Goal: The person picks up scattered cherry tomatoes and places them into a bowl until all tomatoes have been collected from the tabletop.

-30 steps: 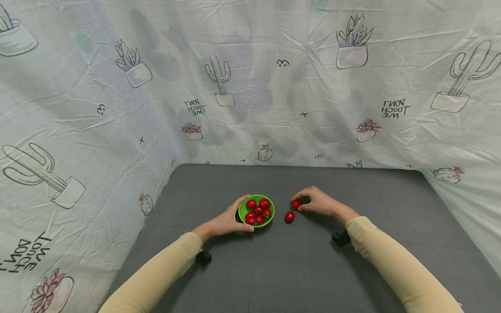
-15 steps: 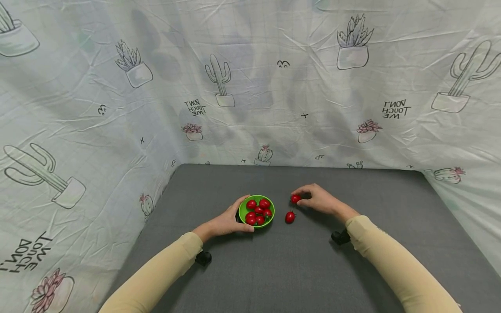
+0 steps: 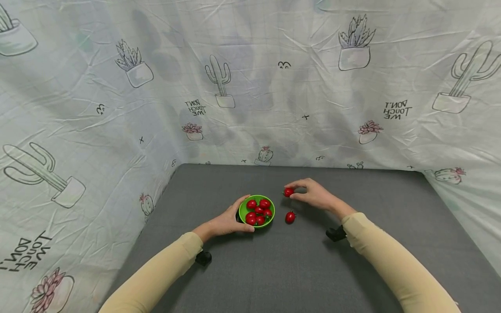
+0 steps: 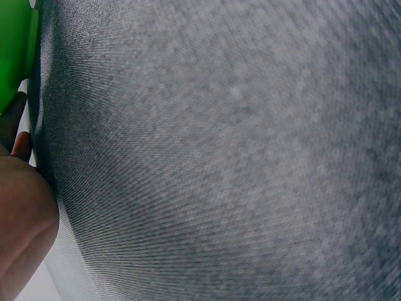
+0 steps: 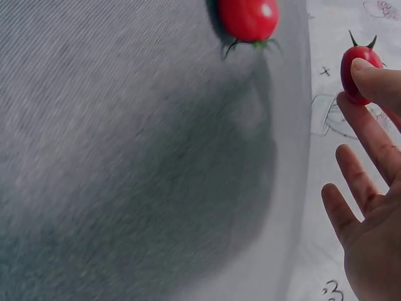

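Right hand (image 3: 315, 195) lifted above the grey table (image 3: 297, 269), thumb and forefinger pinched on a cherry tomato (image 3: 288, 192) carried clear of the surface, up and to the right of the green bowl (image 3: 271, 214). Remaining fingers (image 5: 351, 213) loosely spread in the right wrist view, the tomato's dark stem tips standing up beside the fingertip. Left hand (image 3: 227, 221) curled around the bowl's near-left rim, thumb along the front edge, steadying it flat on the table. Seven or so more cherry tomatoes (image 3: 258, 211) heaped inside the bowl. One loose cherry tomato (image 3: 290, 217) lying on the table just right of the bowl, below the raised hand and apart from it. Beige sleeves (image 3: 164, 269) on both arms. Cactus-print cloth (image 3: 250, 87) hung behind and to both sides.
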`<control>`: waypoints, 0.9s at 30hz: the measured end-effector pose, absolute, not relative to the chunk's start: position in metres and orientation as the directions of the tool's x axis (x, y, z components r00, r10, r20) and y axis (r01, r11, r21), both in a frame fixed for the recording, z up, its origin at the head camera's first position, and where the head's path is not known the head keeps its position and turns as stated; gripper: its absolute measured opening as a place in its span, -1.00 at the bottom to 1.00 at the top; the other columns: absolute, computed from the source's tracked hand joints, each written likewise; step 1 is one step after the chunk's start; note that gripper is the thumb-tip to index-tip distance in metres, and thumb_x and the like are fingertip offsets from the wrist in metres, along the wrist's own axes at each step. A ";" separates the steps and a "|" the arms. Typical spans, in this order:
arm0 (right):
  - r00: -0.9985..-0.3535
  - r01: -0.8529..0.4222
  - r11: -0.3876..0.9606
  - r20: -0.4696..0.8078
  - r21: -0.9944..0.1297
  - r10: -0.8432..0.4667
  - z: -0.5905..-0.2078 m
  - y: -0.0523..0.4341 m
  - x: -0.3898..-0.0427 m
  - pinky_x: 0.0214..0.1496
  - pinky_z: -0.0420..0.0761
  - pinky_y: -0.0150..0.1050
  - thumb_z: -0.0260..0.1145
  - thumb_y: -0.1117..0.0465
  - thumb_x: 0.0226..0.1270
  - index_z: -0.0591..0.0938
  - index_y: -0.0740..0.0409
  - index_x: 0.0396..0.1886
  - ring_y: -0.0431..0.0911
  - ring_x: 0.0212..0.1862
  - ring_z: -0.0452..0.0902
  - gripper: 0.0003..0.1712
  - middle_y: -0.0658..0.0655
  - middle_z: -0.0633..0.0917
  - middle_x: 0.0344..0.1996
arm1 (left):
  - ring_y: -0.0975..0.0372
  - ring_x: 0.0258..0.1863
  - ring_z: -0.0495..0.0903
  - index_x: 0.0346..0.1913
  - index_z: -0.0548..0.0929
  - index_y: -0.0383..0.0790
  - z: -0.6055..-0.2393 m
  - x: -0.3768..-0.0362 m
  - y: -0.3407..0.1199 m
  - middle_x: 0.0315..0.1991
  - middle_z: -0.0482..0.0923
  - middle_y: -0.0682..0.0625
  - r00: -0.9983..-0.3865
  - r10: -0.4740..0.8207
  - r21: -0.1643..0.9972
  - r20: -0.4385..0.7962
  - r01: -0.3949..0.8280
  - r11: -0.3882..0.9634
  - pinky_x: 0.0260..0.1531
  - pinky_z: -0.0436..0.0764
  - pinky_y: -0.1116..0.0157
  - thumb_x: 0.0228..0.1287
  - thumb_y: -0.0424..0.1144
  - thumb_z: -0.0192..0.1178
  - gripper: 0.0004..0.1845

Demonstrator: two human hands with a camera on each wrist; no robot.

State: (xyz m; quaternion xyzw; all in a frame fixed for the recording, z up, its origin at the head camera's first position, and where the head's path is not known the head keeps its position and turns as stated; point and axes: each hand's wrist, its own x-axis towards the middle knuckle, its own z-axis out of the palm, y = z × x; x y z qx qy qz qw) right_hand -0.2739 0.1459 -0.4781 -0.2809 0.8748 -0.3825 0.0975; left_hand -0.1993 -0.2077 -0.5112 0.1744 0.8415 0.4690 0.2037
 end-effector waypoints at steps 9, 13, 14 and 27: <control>-0.806 -0.451 0.533 0.070 -0.716 -0.588 -0.468 0.130 -0.273 0.32 0.32 0.26 0.36 0.03 0.49 0.65 -0.01 0.32 0.11 0.35 0.34 -0.53 0.03 0.66 0.19 | -0.04 0.55 0.00 0.67 -0.07 0.16 -0.514 -0.201 -0.208 0.60 -0.03 -0.08 -0.860 0.477 0.859 -0.182 0.097 0.502 0.39 0.12 -0.24 0.16 0.14 0.50 0.18; -0.799 -0.456 0.521 0.073 -0.722 -0.597 -0.467 0.124 -0.273 0.33 0.32 0.26 0.37 0.03 0.48 0.65 0.00 0.32 0.09 0.34 0.35 -0.53 0.02 0.66 0.18 | -0.04 0.55 0.01 0.67 -0.07 0.17 -0.514 -0.202 -0.208 0.60 -0.02 -0.08 -0.860 0.475 0.861 -0.187 0.090 0.501 0.39 0.13 -0.24 0.15 0.15 0.50 0.18; -0.798 -0.454 0.520 0.071 -0.724 -0.598 -0.467 0.122 -0.273 0.33 0.32 0.25 0.37 0.02 0.48 0.65 -0.01 0.33 0.09 0.34 0.35 -0.52 0.01 0.65 0.18 | -0.04 0.55 0.02 0.67 -0.07 0.17 -0.514 -0.202 -0.208 0.60 -0.02 -0.09 -0.859 0.476 0.861 -0.188 0.089 0.500 0.39 0.13 -0.24 0.15 0.15 0.50 0.18; -0.777 -0.447 0.471 0.069 -0.761 -0.626 -0.459 0.103 -0.268 0.32 0.31 0.30 0.38 0.01 0.47 0.67 0.00 0.30 0.05 0.31 0.34 -0.53 -0.04 0.65 0.16 | -0.02 0.55 0.02 0.65 -0.06 0.27 -0.513 -0.200 -0.208 0.59 -0.01 -0.07 -0.861 0.468 0.863 -0.200 0.071 0.500 0.40 0.11 -0.22 0.17 0.13 0.50 0.14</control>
